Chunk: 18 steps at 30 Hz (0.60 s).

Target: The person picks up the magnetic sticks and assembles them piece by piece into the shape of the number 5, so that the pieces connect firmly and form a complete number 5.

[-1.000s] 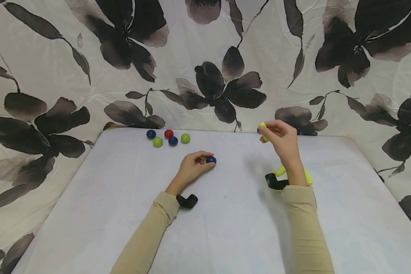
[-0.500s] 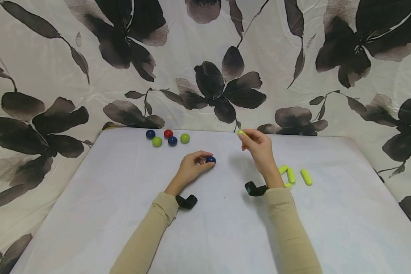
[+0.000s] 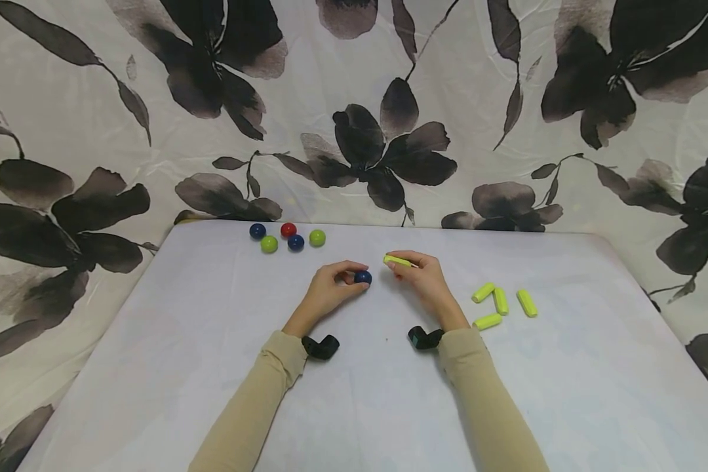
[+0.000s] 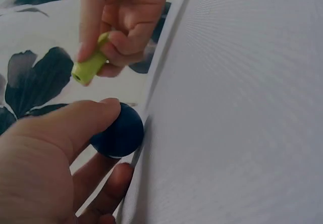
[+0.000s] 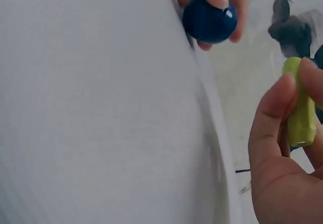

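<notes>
Near the middle of the white table, my left hand pinches a glossy dark blue ball between thumb and fingers. The left wrist view shows the thumb on top of this blue ball. To its right, my right hand grips a short yellow-green stick with thumb and fingertips. A small hole shows in one end of the yellow-green stick in the left wrist view. Ball and stick are apart, the stick a little farther back. In the right wrist view the stick stands near upright between the fingers.
Several more yellow-green sticks lie on the table right of my right forearm. At the back left sit a red ball, two blue balls and two green balls. A flowered cloth hangs behind the table's far edge.
My right hand has come left and down with the yellow-green stick, toward the blue ball. The sticks it covered are now in sight. My left hand stays in place with the ball.
</notes>
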{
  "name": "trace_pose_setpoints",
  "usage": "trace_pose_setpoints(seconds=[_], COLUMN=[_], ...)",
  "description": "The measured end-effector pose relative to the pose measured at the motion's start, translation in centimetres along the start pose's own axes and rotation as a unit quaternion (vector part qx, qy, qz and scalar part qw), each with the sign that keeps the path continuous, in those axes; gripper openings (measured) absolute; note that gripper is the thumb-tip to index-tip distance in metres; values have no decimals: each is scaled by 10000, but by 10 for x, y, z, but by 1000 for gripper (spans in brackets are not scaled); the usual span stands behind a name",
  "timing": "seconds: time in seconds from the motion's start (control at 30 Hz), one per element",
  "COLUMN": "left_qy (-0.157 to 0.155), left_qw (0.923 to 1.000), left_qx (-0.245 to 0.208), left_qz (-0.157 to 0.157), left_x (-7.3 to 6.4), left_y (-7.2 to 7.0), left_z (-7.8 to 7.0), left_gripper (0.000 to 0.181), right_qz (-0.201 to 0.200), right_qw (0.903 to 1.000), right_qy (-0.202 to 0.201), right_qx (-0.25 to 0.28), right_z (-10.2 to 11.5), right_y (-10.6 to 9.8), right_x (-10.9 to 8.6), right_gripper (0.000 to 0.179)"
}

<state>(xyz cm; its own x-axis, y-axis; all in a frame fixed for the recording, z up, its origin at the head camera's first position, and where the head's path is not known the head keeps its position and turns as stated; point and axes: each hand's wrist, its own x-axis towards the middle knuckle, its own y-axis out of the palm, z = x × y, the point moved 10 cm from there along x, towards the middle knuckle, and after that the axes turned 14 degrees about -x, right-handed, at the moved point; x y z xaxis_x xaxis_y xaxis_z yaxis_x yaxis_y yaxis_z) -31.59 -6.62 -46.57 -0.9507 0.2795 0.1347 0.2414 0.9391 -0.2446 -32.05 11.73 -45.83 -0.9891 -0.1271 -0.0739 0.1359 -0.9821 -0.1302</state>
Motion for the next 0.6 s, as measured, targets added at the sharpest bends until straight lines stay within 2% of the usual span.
trace_pose_setpoints(seconds=[0.13,0.23,0.43,0.6], left_qy=[84,177,230,186], left_qw=[9994,9988,9982,9987], left_qx=[-96,-141,-17,6], left_qz=[328,444,554,479], left_x=[0,-1,-2,-2], left_y=[7,9,12,11], left_z=[-3,-6,-8,-8], left_gripper=[34,34,32,40], right_qz=[135,257,373,420], right_qw=[9996,9994,9992,9990], right_qy=[100,147,107,122], right_qx=[230,185,60,-46], right_z=[-8,-13,-17,-18], right_y=[6,10,13,14], right_x=[-1,-3,-4,-5], right_gripper=[31,32,30,31])
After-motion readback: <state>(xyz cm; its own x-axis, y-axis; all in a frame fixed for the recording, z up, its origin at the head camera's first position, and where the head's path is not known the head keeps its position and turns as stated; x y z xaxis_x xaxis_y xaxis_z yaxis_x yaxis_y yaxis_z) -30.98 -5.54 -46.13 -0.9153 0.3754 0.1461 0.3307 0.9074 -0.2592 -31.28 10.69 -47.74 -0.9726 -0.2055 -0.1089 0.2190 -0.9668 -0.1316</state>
